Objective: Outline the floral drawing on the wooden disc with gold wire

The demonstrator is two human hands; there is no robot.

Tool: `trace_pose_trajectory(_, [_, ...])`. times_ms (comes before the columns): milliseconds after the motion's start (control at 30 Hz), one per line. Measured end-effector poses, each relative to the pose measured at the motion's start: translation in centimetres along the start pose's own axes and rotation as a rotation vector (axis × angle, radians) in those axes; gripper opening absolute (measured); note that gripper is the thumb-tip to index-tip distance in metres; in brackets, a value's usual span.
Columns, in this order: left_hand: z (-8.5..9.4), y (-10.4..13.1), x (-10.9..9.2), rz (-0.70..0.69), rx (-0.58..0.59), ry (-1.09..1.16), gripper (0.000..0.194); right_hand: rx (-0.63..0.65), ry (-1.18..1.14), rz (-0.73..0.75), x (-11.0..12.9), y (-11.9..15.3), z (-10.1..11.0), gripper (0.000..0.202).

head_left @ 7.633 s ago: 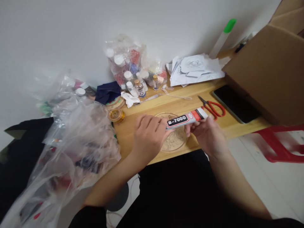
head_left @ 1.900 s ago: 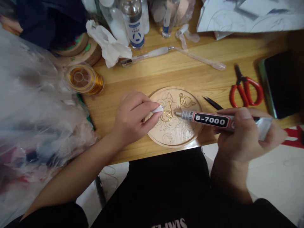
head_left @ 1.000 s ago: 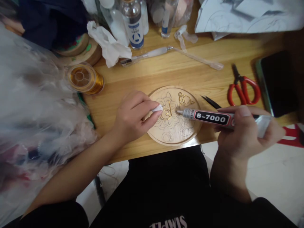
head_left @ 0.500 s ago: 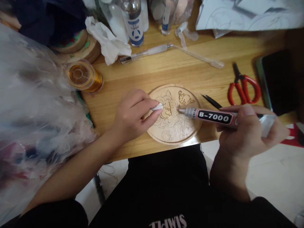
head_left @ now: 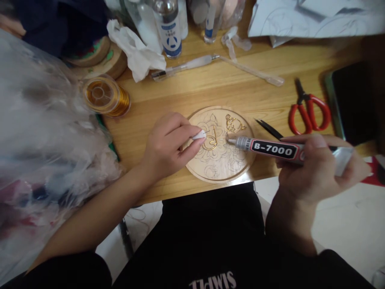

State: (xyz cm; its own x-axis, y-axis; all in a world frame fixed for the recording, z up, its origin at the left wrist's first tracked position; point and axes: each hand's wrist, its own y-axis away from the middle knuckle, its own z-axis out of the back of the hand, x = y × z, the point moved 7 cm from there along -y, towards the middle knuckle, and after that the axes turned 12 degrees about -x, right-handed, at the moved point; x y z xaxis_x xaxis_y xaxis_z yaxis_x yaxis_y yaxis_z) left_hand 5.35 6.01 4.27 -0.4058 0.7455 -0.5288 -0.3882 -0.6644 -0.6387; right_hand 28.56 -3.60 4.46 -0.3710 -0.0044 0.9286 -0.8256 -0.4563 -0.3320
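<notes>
A round wooden board with pencilled flower outlines lies near the table's front edge. Gold wire is curled at its middle, and a gold wire figure is at its upper right. My left hand pinches a small white cap with a thin pin over the board's left side. In my right hand is a B-7000 glue tube, held sideways, its nozzle over the right half of the board. Whether the nozzle touches the wood I cannot tell.
Black tweezers, red-handled scissors and a phone lie to the right. A gold wire spool and plastic bags are at left. Behind are a pen, a pipette, crumpled tissue and a bottle.
My right hand and the glue tube have shifted slightly to the right and down. My left hand holds the white cap in the same place.
</notes>
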Motion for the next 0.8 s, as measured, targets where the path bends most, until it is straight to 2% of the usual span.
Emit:
trace_pose_trajectory(233, [0.09,0.06,-0.01,0.004,-0.011,-0.011,0.002,0.022,-0.001,0.011,0.33,0.14,-0.33,0.017])
trace_pose_trajectory(533, [0.0,0.01,0.04,0.019,0.015,-0.015,0.004,-0.032,0.014,-0.042,0.05,0.0,-0.05,0.017])
trace_pose_trajectory(800, [0.02,-0.02,-0.03,0.008,0.01,-0.009,0.003,-0.001,-0.01,0.004,0.07,0.04,0.21,0.02])
